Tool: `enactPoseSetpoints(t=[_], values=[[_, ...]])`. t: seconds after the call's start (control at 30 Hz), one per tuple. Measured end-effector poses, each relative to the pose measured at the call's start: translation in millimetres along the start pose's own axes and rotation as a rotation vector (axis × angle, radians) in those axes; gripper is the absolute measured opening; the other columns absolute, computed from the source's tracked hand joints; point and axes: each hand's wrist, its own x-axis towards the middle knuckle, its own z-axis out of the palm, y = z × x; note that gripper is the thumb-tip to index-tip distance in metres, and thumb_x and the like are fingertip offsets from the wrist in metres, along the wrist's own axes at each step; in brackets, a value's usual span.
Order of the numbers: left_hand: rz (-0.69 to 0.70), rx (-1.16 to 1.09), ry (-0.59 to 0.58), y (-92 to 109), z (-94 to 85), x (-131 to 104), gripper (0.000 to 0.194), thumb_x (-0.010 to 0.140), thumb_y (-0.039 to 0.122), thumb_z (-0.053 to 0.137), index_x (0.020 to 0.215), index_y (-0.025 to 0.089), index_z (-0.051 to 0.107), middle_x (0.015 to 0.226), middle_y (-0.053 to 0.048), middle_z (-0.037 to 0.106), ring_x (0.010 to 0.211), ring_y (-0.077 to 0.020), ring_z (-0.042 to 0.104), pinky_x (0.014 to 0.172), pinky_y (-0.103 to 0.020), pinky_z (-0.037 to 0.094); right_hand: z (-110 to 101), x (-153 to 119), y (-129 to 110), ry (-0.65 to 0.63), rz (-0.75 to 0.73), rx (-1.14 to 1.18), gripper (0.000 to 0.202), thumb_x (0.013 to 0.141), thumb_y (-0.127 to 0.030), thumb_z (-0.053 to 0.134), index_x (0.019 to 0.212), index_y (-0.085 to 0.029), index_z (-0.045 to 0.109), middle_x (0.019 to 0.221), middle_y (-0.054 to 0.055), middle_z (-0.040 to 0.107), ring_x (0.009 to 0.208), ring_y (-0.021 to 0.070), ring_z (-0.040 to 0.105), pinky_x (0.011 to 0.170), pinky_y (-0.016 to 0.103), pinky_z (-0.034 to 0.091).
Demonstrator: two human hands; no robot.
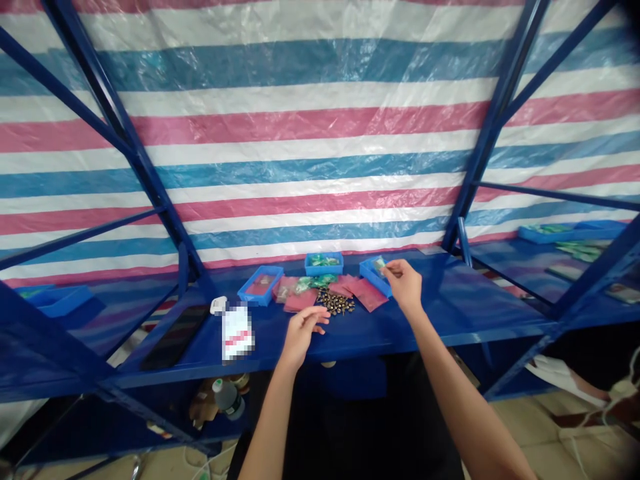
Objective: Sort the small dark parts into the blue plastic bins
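Observation:
My right hand (404, 280) pinches a small clear packet (380, 263) over the right blue tray (369, 268). Near the shelf's front, my left hand (304, 329) has its fingers apart beside a pile of small brass-coloured metal parts (341, 303), and nothing shows in it. Pink bags (369, 293) lie flat around the pile, with green-and-clear packets (305, 285) among them. Behind them stands a middle blue tray (324, 271) with green packets in it. The left blue tray (245, 293) holds a pink bag.
A black phone (175, 337), a white case (219, 305) and a blurred white packet (238, 332) lie on the left of the blue shelf (450, 313). Blue posts (483, 153) rise on both sides. A bottle (229, 399) stands below. More trays (545, 233) sit on neighbouring shelves.

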Motion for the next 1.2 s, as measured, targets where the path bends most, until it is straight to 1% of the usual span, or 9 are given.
enactPoseSetpoints(t=[0.1,0.23,0.43,0.53,0.63,0.73,0.83,1.0,1.2], values=[[0.007,0.001,0.0,-0.8,0.1,-0.2,0.036,0.082,0.041,0.067,0.102,0.012,0.072,0.099,-0.016,0.074,0.086,-0.0234,0.07,0.063,-0.028,0.054,-3.7,21.5,28.1,-0.04,-0.073,-0.229,0.027,0.083,-0.046,0.06,0.086,-0.02,0.066,0.085,0.01,0.074,0.079,0.0235,0.068,0.077,0.035,0.051],[0.021,0.014,-0.008,-0.8,0.2,-0.4,0.036,0.083,0.042,0.066,0.101,0.012,0.072,0.097,-0.015,0.074,0.085,-0.0229,0.07,0.064,-0.028,0.054,-3.5,19.2,55.8,-0.095,-0.074,-0.412,0.02,0.083,-0.034,0.056,0.086,-0.02,0.069,0.081,0.008,0.074,0.083,0.0253,0.069,0.08,0.035,0.048],[0.004,0.028,-0.013,-2.3,0.3,1.2,0.036,0.083,0.042,0.065,0.102,0.011,0.072,0.096,-0.016,0.074,0.084,-0.0228,0.07,0.063,-0.028,0.053,2.9,27.4,38.1,0.084,-0.076,-0.384,0.026,0.086,-0.034,0.052,0.092,-0.017,0.071,0.085,0.012,0.074,0.084,0.0274,0.068,0.081,0.038,0.048],[0.007,0.031,-0.009,-3.7,0.0,1.5,0.036,0.084,0.042,0.065,0.102,0.012,0.071,0.096,-0.016,0.074,0.084,-0.0228,0.07,0.063,-0.028,0.053,36.6,52.5,13.5,0.053,0.051,-0.119,0.023,0.083,-0.03,0.057,0.097,-0.015,0.068,0.085,0.012,0.074,0.076,0.0231,0.069,0.073,0.033,0.051],[0.022,0.037,-0.01,-5.4,-0.4,1.4,0.035,0.085,0.042,0.064,0.102,0.012,0.071,0.095,-0.015,0.074,0.083,-0.0223,0.07,0.063,-0.028,0.053,89.9,72.6,-5.6,-0.11,0.22,0.047,0.02,0.08,-0.024,0.062,0.096,-0.013,0.066,0.069,0.008,0.07,0.055,0.019,0.066,0.055,0.028,0.051],[0.036,0.06,-0.015,-7.2,-0.9,1.1,0.035,0.086,0.042,0.063,0.1,0.012,0.071,0.095,-0.015,0.074,0.082,-0.0215,0.07,0.063,-0.028,0.053,135.4,73.6,-13.3,-0.217,0.29,0.089,0.012,0.077,-0.021,0.067,0.084,-0.012,0.066,0.057,0.004,0.066,0.047,0.0171,0.063,0.05,0.028,0.052],[0.045,0.073,-0.029,-8.1,-1.0,0.4,0.034,0.087,0.042,0.061,0.1,0.012,0.071,0.095,-0.015,0.074,0.082,-0.0212,0.069,0.063,-0.028,0.053,151.5,60.9,-10.8,-0.257,0.302,0.073,0.013,0.077,-0.02,0.065,0.086,-0.012,0.068,0.056,0.002,0.065,0.046,0.0168,0.062,0.051,0.029,0.053],[0.051,0.087,-0.051,-7.8,-0.6,-0.6,0.031,0.088,0.038,0.059,0.101,0.013,0.072,0.095,-0.014,0.074,0.083,-0.021,0.069,0.064,-0.027,0.053,131.1,36.0,-2.1,-0.348,0.151,-0.028,0.009,0.077,-0.019,0.065,0.081,-0.016,0.072,0.074,0.005,0.073,0.066,0.0186,0.068,0.075,0.031,0.054],[0.059,0.09,-0.039,-8.4,-1.2,-0.4,0.03,0.09,0.036,0.056,0.102,0.013,0.071,0.094,-0.014,0.074,0.083,-0.0205,0.069,0.064,-0.027,0.052,131.4,4.9,-17.2,-0.728,-0.394,-0.428,0.013,0.083,-0.029,0.068,0.09,-0.022,0.077,0.102,0.007,0.075,0.1,0.0231,0.066,0.092,0.031,0.047]])
